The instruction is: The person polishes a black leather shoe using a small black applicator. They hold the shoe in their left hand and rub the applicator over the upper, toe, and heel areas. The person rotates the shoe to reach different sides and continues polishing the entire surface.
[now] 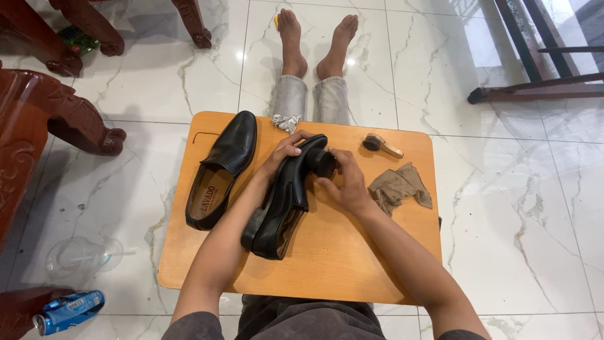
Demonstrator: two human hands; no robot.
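Note:
A black leather shoe lies on its side on the small wooden lap table, toe pointing away from me. My left hand grips its upper near the toe. My right hand holds a small round black applicator pressed against the shoe's toe area. The matching black shoe rests upright on the left part of the table, its tan insole showing.
A brownish cloth and a small wooden-handled brush lie at the table's right. A crumpled white rag sits at the far edge. My legs stretch out over marble floor. Carved wooden furniture stands left; a blue can and clear plastic cup lie nearby.

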